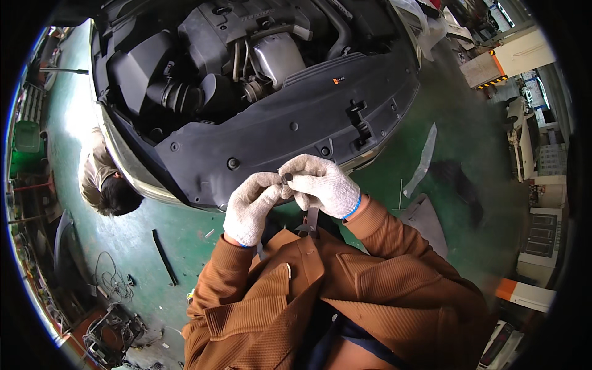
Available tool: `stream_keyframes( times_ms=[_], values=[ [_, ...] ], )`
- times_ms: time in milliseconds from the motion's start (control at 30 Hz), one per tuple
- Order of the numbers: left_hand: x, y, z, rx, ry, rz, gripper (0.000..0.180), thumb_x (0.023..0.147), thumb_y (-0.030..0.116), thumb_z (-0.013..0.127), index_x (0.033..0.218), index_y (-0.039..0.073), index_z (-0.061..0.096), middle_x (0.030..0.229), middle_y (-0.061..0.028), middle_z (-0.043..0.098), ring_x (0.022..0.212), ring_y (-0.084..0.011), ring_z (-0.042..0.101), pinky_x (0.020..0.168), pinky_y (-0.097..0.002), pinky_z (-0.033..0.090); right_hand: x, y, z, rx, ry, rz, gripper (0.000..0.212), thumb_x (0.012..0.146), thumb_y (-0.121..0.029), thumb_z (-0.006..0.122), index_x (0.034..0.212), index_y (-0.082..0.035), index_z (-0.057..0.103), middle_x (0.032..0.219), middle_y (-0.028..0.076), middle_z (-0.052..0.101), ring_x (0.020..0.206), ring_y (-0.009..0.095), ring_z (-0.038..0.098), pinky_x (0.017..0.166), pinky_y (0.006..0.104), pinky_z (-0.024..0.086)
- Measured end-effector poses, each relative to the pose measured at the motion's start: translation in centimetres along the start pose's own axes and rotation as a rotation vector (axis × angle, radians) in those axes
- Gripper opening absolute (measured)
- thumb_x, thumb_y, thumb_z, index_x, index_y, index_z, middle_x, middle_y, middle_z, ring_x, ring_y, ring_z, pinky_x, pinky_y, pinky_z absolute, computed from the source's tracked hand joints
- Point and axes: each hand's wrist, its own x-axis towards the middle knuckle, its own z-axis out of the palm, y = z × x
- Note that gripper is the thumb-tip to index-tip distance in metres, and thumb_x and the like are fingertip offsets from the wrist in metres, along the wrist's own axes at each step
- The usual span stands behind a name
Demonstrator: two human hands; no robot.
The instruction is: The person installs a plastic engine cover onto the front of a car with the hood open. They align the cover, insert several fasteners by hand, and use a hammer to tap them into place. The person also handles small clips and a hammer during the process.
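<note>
My left hand [249,206] and my right hand [323,187], both in white knit gloves with blue cuff edges, meet in front of my chest. Between their fingertips is a small dark round clip [287,177], pinched by the right thumb and forefinger. The left fingers are closed against the same piece, and its other end is hidden by the gloves. Just beyond the hands lies the black plastic radiator cover [265,132] at the front of a car's open engine bay, with round fasteners [232,163] set in it.
Behind the cover sits the engine [246,31]. Another person [102,179] crouches by the car's left front corner. A black strip [164,258] and coiled cable [114,277] lie on the green floor. Clear plastic film [423,161] and a grey panel [425,219] are at right.
</note>
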Motion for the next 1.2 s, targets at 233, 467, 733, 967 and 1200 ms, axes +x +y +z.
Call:
stream_keyframes(
  times_ms=[233, 467, 733, 967, 1200],
  values=[
    [2.6, 0.9, 0.7, 0.215, 0.030, 0.029, 0.009, 0.105, 0.007, 0.063, 0.106, -0.002, 0.063, 0.102, -0.0074, 0.070, 0.092, -0.0131, 0.065, 0.087, -0.0278, 0.055, 1.0, -5.3, 0.5, -0.447, -0.024, -0.001, 0.026, 0.100, -0.003, 0.066, 0.126, 0.000, 0.067, 0.097, 0.004, 0.073, 0.073, 0.005, 0.061, 0.064, 0.0205, 0.051],
    [2.0, -3.4, 2.7, 0.117, 0.185, -0.030, 0.011, 0.104, 0.008, 0.065, 0.110, 0.000, 0.062, 0.102, -0.0064, 0.069, 0.092, -0.0121, 0.067, 0.084, -0.0278, 0.057, 2.9, -6.5, -3.2, -0.802, -0.125, 0.121, 0.017, 0.097, -0.006, 0.072, 0.113, 0.001, 0.072, 0.099, 0.005, 0.076, 0.088, 0.008, 0.070, 0.077, 0.0241, 0.057],
    [0.2, -3.7, 4.6, 0.252, 0.387, -0.004, 0.014, 0.102, 0.009, 0.068, 0.111, -0.002, 0.066, 0.096, -0.0067, 0.070, 0.084, -0.0133, 0.068, 0.080, -0.0289, 0.057, 3.4, -5.5, -5.0, -0.774, -0.263, 0.079, 0.019, 0.093, -0.002, 0.071, 0.111, 0.001, 0.073, 0.099, 0.007, 0.076, 0.086, 0.009, 0.070, 0.078, 0.0253, 0.057],
    [0.5, -4.5, 3.5, -0.491, 0.251, 0.010, 0.014, 0.104, 0.010, 0.064, 0.112, -0.001, 0.064, 0.093, -0.0115, 0.069, 0.078, -0.0203, 0.066, 0.073, -0.0295, 0.055, 3.0, -6.1, -2.6, -0.901, -0.306, -0.260, 0.020, 0.092, -0.001, 0.074, 0.112, 0.000, 0.077, 0.105, 0.011, 0.076, 0.094, 0.017, 0.074, 0.081, 0.0290, 0.060],
    [1.7, -4.1, 2.4, -0.496, 0.175, -0.048, 0.017, 0.106, 0.015, 0.063, 0.111, -0.002, 0.063, 0.090, -0.0129, 0.070, 0.073, -0.0198, 0.065, 0.069, -0.0303, 0.054, 3.1, -5.8, -2.1, -1.164, -0.233, -0.494, 0.021, 0.091, -0.008, 0.074, 0.111, -0.006, 0.079, 0.107, 0.012, 0.076, 0.094, 0.027, 0.075, 0.084, 0.0345, 0.061]
  ],
)
